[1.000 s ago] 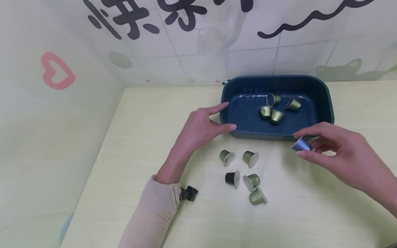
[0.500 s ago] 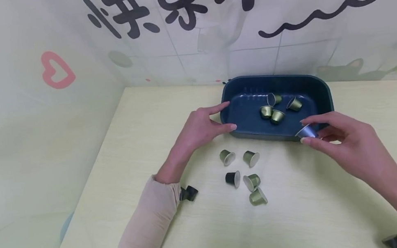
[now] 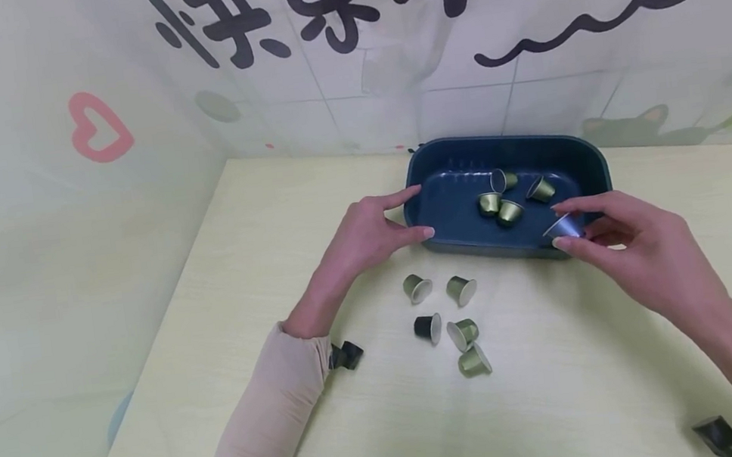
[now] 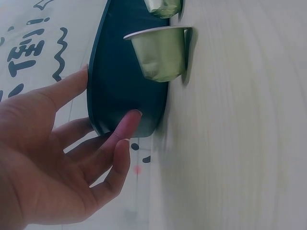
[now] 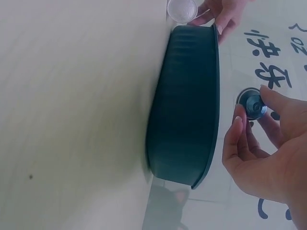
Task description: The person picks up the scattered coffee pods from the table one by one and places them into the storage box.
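Observation:
Between thumb and fingers of my right hand (image 3: 650,251) is a blue coffee capsule (image 3: 568,226), held over the right front rim of the dark blue bin (image 3: 460,242). The right wrist view shows that capsule (image 5: 254,104) above the bin's rim, with its narrow end toward the camera. My left hand (image 3: 367,237) grips the bin's left end, thumb and index finger spread at its rim. Several green capsules (image 3: 509,212) lie inside the bin. In front of it, on the table, are several green capsules (image 3: 461,291) and one black capsule (image 3: 429,329).
The bin stands near the back edge of the pale table (image 3: 365,442), close to a white printed curtain (image 3: 326,123). Another curtain hangs at the left. Black wrist straps (image 3: 347,355) show beside the forearms.
My right hand has carried the blue capsule upward and slightly right, from in front of the bin to over its rim. The left hand stays at the bin's left end.

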Demonstrator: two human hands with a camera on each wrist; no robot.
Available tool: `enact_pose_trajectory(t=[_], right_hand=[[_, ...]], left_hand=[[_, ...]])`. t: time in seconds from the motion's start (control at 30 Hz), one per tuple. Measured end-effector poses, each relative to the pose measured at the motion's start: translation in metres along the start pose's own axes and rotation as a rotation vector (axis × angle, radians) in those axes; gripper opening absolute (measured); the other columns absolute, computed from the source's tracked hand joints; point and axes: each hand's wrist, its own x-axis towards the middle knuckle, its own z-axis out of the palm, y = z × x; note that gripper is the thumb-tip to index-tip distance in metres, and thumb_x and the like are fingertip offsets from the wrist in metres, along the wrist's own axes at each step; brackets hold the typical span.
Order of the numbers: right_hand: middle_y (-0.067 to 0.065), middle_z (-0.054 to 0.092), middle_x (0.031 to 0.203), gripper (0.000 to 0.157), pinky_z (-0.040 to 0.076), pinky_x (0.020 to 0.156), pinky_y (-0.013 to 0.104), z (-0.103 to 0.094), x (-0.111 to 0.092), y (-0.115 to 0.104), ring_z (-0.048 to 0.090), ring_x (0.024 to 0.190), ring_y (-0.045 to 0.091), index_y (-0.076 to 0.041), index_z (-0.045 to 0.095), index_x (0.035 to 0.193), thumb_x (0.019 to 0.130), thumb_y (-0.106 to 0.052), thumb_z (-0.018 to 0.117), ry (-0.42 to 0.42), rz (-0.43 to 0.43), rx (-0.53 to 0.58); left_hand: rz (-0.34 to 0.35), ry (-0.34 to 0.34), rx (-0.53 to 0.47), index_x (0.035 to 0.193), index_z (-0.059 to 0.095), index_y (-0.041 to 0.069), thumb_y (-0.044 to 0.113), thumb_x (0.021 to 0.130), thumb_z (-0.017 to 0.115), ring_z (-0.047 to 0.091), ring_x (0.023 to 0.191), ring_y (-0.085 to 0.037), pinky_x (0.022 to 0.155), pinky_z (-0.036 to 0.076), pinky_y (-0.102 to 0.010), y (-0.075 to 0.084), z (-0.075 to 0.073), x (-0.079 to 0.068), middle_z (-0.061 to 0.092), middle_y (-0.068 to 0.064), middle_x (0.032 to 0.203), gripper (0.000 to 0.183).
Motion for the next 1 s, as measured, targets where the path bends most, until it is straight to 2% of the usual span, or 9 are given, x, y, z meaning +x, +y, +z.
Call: enact_pose_trajectory(t=[0.17,0.27,0.43,0.53,0.6,0.7,0.8,1.0], right_hand=[[-0.005,0.065,0.097,0.033,0.047,0.065,0.009,-0.002,0.004,0.002,0.063,0.077,-0.002,-0.018,0.071,0.121,0.089,-0.012,0.077,0.011,-0.008,-0.013],[-0.006,0.065,0.094,0.033,0.046,0.062,0.011,-0.003,0.009,0.003,0.062,0.075,-0.001,-0.02,0.072,0.119,0.088,-0.014,0.078,0.026,0.006,-0.019],[-0.007,0.064,0.094,0.035,0.044,0.059,0.013,-0.001,0.017,0.007,0.06,0.073,0.001,-0.019,0.072,0.121,0.087,-0.014,0.078,0.044,0.039,-0.008],[-0.006,0.063,0.096,0.036,0.044,0.057,0.014,-0.002,0.017,0.01,0.059,0.073,0.002,-0.019,0.072,0.123,0.088,-0.016,0.078,0.043,0.066,-0.01],[-0.007,0.062,0.097,0.035,0.043,0.055,0.015,-0.002,0.018,0.01,0.059,0.072,0.002,-0.019,0.072,0.123,0.089,-0.018,0.077,0.043,0.082,-0.017],[-0.007,0.061,0.098,0.035,0.042,0.053,0.017,-0.003,0.019,0.011,0.059,0.071,0.002,-0.019,0.071,0.123,0.089,-0.02,0.077,0.049,0.093,-0.022],[-0.007,0.061,0.098,0.035,0.043,0.054,0.016,-0.003,0.021,0.01,0.06,0.072,0.001,-0.019,0.071,0.123,0.089,-0.022,0.077,0.056,0.097,-0.027],[-0.006,0.062,0.1,0.038,0.043,0.052,0.019,-0.006,0.028,0.007,0.061,0.072,-0.004,-0.02,0.07,0.125,0.089,-0.03,0.077,0.064,0.139,-0.055]], left_hand=[[0.0,-0.008,-0.004,0.148,0.049,0.025,0.036,0.085,0.08,0.041,0.045,-0.013,0.048,0.026,-0.029,0.001,0.001,0.001,0.069,-0.011,0.066,0.071],[-0.017,-0.006,-0.006,0.148,0.049,0.026,0.037,0.085,0.079,0.042,0.046,-0.015,0.047,0.026,-0.029,0.001,0.0,0.001,0.07,-0.009,0.067,0.071],[-0.034,-0.002,-0.004,0.148,0.05,0.028,0.037,0.085,0.08,0.057,0.054,-0.023,0.05,0.03,-0.03,0.002,0.001,0.001,0.071,-0.008,0.068,0.071],[-0.034,-0.005,-0.004,0.148,0.049,0.028,0.037,0.084,0.08,0.057,0.054,-0.022,0.05,0.03,-0.03,0.003,0.001,0.002,0.071,-0.007,0.069,0.071],[-0.028,-0.005,-0.004,0.148,0.049,0.028,0.037,0.084,0.081,0.051,0.049,-0.019,0.049,0.029,-0.029,0.004,0.002,0.003,0.067,-0.007,0.063,0.072],[-0.016,-0.001,0.001,0.148,0.05,0.027,0.037,0.084,0.081,0.039,0.044,-0.014,0.047,0.027,-0.028,0.004,0.002,0.003,0.049,-0.001,0.049,0.071],[-0.019,0.008,0.008,0.147,0.05,0.027,0.037,0.084,0.081,0.033,0.043,-0.013,0.046,0.025,-0.027,0.003,0.002,0.002,0.033,0.005,0.047,0.071],[-0.037,0.004,0.011,0.147,0.05,0.029,0.037,0.084,0.081,0.034,0.043,-0.014,0.046,0.025,-0.028,0.003,0.001,0.001,0.038,0.004,0.046,0.071]])
